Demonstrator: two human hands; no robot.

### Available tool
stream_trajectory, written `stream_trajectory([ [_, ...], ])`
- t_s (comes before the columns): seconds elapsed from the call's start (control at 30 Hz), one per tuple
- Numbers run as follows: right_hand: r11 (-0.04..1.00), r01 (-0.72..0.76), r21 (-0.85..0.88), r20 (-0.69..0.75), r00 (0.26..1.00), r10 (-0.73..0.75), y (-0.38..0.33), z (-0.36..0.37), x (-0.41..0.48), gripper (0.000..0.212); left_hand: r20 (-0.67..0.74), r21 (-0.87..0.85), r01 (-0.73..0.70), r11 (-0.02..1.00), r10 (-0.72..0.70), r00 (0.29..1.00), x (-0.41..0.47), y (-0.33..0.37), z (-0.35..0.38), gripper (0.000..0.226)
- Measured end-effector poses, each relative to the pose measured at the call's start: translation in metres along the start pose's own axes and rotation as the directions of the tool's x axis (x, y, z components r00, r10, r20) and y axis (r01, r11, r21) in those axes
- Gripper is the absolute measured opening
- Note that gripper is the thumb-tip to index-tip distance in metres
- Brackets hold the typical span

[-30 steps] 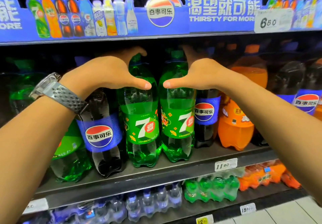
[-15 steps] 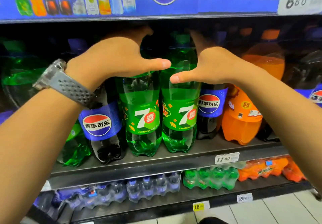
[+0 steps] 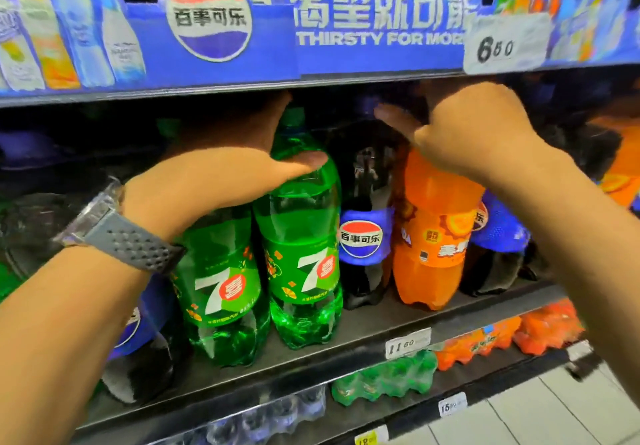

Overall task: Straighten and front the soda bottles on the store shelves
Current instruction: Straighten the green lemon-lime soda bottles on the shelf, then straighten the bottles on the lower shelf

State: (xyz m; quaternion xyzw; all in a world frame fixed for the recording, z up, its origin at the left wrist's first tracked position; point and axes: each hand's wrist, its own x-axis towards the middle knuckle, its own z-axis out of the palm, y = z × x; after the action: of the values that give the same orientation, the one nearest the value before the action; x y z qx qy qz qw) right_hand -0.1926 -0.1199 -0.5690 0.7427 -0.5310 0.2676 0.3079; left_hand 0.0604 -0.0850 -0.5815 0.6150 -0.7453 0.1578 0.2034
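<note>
Two green 7-Up bottles stand side by side at the front of the middle shelf [image 3: 349,344]. My left hand [image 3: 228,164] wraps the hidden top of the left 7-Up bottle [image 3: 221,289], and its thumb lies across the shoulder of the right 7-Up bottle [image 3: 301,264]. To their right a dark Pepsi bottle [image 3: 362,247] sits slightly further back. My right hand [image 3: 471,133] is closed over the neck of an orange soda bottle [image 3: 429,250], whose label is turned partly sideways. Another Pepsi bottle [image 3: 498,237] is behind my right forearm.
A Pepsi bottle [image 3: 138,358] stands low left behind my left arm. The upper shelf's blue banner [image 3: 346,36] hangs close above the caps. Below are a price tag [image 3: 408,342] and green [image 3: 384,379] and orange [image 3: 485,340] multipacks. White floor tiles [image 3: 561,410] show at lower right.
My right hand left the right 7-Up bottle and moved right onto the orange bottle's neck. My left hand stayed on the 7-Up bottles. The view shifted right and closer.
</note>
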Motion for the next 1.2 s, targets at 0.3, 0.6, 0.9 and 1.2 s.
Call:
stream_trajectory([
  [0.3,0.992,-0.111,-0.052,0.001,0.994,0.111,0.02,0.038,-0.035,0.063,0.07,-0.077,0.026,0.997,-0.02,0.997,0.001,-0.005,0.002,0.104],
  [0.6,0.997,-0.049,0.067,-0.055,0.997,0.053,0.028,0.034,-0.045,0.075,0.061,-0.072,0.002,0.997,0.003,0.998,-0.003,-0.001,0.0,0.1],
  [0.9,0.911,0.12,0.394,-0.183,0.982,-0.051,0.064,0.068,-0.064,0.091,-0.059,0.199,0.148,0.969,-0.139,0.988,0.02,0.078,-0.001,0.101],
  [1.2,0.818,0.038,0.574,-0.011,0.999,-0.039,0.1,0.059,-0.058,0.111,0.033,0.216,0.172,0.961,-0.183,0.983,0.063,0.118,0.019,0.092],
])
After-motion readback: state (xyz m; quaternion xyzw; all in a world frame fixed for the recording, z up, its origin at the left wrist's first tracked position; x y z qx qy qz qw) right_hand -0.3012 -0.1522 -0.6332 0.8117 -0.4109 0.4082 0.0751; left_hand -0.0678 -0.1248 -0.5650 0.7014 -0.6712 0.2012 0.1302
